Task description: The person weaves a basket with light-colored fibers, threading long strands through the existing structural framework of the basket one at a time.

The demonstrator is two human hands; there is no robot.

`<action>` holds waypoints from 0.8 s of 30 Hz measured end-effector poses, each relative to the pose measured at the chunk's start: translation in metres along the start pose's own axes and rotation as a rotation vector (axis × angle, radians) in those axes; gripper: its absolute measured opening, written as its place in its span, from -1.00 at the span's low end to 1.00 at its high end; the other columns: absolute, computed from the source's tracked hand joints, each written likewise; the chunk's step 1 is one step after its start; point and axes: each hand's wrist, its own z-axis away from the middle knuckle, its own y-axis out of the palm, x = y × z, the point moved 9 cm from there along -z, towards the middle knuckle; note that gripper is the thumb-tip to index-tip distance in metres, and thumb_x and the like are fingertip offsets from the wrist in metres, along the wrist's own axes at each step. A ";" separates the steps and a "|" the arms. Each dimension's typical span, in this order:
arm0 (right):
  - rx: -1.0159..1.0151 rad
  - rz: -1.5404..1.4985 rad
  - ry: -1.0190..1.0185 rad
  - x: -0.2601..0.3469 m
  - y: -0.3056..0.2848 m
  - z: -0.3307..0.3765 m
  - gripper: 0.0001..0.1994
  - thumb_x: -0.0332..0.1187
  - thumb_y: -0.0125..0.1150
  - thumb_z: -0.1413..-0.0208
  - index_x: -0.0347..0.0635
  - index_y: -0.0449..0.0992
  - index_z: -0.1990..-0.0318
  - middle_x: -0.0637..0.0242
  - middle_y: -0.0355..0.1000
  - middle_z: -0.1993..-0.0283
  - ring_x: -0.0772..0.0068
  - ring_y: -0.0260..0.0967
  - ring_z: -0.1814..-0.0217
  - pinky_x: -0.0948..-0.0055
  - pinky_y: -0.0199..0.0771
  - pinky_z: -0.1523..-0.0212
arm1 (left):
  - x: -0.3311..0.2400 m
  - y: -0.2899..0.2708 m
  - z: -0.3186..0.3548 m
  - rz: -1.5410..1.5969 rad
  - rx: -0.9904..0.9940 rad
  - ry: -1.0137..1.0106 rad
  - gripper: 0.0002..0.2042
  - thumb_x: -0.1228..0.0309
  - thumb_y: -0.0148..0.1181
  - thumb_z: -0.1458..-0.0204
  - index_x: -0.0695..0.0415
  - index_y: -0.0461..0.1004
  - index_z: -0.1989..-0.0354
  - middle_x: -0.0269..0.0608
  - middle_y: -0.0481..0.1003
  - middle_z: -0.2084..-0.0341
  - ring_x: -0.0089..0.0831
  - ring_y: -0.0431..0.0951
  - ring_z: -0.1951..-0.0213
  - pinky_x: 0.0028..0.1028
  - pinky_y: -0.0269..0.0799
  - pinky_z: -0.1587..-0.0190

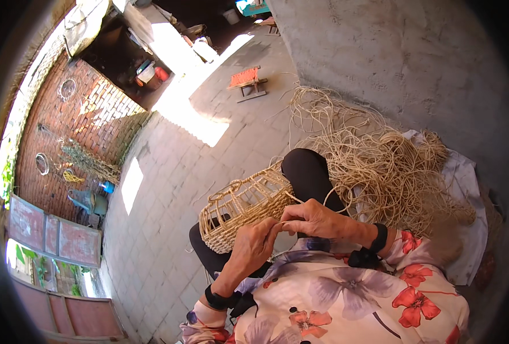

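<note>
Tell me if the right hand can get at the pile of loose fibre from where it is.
Probably yes. The right hand pinches a strand at the basket on the lap, and the fibre pile lies just beyond it on the person's right, with only the knee between and nothing covering it.

1. You've got one view only: head-worn fisheye, the left of a side-by-side pair, upright, not mirrored.
2. It looks steeply down and forward over your chest; your forearms enter from the lower edge.
3. Close range: left hand [253, 245] and right hand [314, 219] sit just below centre, pinching at the woven basket [240, 207].
4. Beyond the grip, paved floor [168, 189] runs up-frame; brick wall [88, 120] bends along the left rim.
5. No second view, so nothing is shared.
</note>
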 end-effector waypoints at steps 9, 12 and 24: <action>-0.349 -0.073 -0.191 -0.004 -0.062 -0.010 -0.84 -0.35 0.02 -0.36 -0.28 0.44 0.18 0.47 0.38 0.51 0.73 0.34 0.43 0.59 0.38 0.36 | 0.001 -0.056 -0.012 -0.208 -0.338 -0.026 -0.81 0.51 0.19 -0.06 0.17 0.51 0.13 -0.08 0.49 0.43 -0.15 0.53 0.40 -0.24 0.40 0.33; -0.369 0.137 -0.387 0.005 -0.060 -0.021 -0.89 -0.43 0.13 -0.24 -0.30 0.50 0.22 0.29 0.43 0.44 0.48 0.41 0.39 0.48 0.41 0.28 | -0.003 -0.051 -0.016 -0.419 -0.286 0.055 -0.77 0.52 0.22 -0.01 0.13 0.51 0.11 -0.11 0.51 0.39 -0.14 0.49 0.29 -0.22 0.37 0.21; -0.466 0.387 -0.332 -0.011 -0.053 -0.041 -0.89 -0.46 0.25 0.00 -0.30 0.50 0.34 0.14 0.45 0.47 0.27 0.44 0.41 0.31 0.43 0.35 | 0.000 -0.022 -0.061 -0.321 0.014 0.131 -0.81 0.48 0.14 -0.07 0.09 0.49 0.13 0.00 0.53 0.42 -0.01 0.54 0.33 -0.11 0.38 0.30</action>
